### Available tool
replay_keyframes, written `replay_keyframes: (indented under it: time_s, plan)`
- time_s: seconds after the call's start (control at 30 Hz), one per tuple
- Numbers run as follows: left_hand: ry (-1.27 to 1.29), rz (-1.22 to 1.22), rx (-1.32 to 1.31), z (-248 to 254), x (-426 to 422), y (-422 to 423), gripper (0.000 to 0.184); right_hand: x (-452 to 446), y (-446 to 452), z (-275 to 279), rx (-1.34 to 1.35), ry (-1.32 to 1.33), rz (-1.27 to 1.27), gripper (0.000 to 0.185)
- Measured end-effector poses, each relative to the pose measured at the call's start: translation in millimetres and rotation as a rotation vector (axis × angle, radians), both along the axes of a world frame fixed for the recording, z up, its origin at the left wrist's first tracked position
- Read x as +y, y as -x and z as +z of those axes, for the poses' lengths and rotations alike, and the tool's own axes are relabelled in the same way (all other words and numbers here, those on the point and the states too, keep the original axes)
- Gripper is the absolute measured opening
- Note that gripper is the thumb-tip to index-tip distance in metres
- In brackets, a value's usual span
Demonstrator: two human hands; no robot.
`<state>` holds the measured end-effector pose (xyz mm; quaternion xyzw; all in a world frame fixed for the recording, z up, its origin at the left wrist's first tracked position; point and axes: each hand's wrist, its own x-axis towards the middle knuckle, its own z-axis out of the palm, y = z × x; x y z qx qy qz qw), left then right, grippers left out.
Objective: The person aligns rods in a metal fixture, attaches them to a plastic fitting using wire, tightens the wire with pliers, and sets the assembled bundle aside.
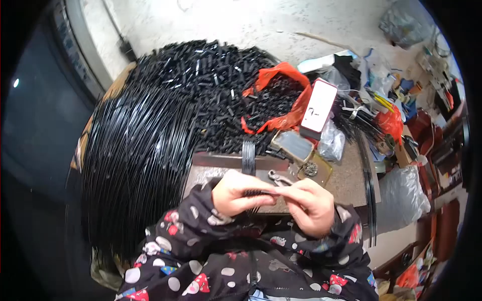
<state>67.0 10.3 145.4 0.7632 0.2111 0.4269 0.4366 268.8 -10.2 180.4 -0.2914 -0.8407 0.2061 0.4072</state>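
Note:
My left hand (240, 194) is closed, thumb against fingers, with a small dark piece showing between them; its kind is hard to make out. Fingertips of my right hand (310, 204) pinch together and meet those of the left; what lies in them is hidden. Just beyond the left hand, a flat bundle of thin black rods (248, 154) lies across a metal ledge (213, 159). Pliers (279, 177) rest on the work board beyond the meeting fingertips.
A large sheaf of long black rods (135, 165) covers the left side. Behind are heaped short black tubes (201, 70) and a red bag (288, 123) of black parts. A white box (320, 106), a shallow container (295, 144) and plastic bags (332, 143) stand at right.

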Motion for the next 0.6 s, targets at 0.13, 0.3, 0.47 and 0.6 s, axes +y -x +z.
replay_keyframes:
  time_s: [0.13, 0.3, 0.47, 0.6]
  plan:
    - [0.021, -0.026, -0.024, 2, -7, 2, 0.015, -29, 4, -1, -0.075, -0.087, -0.216, 0.036]
    - [0.034, -0.019, -0.052, -3, -12, -1, 0.018, -36, 0, -2, -0.074, -0.109, -0.263, 0.036]
    - [0.022, -0.049, -0.05, -3, -13, 0, 0.017, -36, 0, -1, -0.057, -0.12, -0.199, 0.036]
    - [-0.054, -0.039, -0.039, -1, -15, -2, 0.016, -34, -1, -2, -0.083, -0.162, -0.171, 0.036]
